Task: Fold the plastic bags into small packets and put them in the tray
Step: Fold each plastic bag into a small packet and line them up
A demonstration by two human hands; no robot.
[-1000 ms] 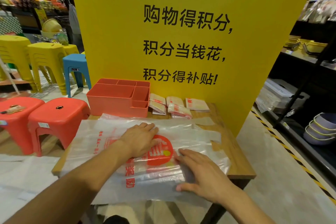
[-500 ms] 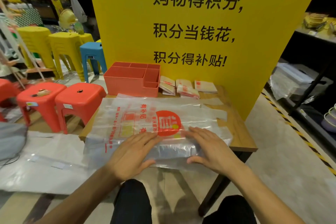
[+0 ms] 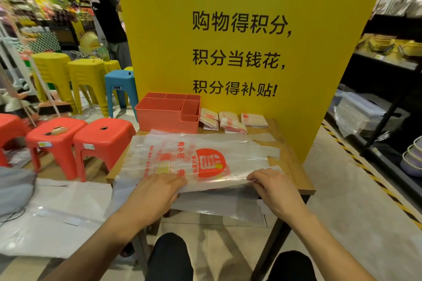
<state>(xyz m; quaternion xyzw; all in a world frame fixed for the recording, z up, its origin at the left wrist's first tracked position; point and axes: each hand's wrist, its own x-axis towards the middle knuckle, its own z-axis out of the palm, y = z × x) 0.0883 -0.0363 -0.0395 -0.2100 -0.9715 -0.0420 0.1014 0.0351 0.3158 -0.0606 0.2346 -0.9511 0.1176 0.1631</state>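
Left hand (image 3: 157, 191) and right hand (image 3: 274, 187) each pinched the near edge of the plastic bag (image 3: 205, 157), fingers curled over it. It lay spread across the table (image 3: 294, 166), before the tray (image 3: 164, 114). Thin, limp, slippery, I judged: best gripped at that edge, hands wide apart.

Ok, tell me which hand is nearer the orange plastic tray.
Left. The left hand grips the near edge of the clear printed plastic bag directly in front of the orange plastic tray; the right hand grips it farther right.
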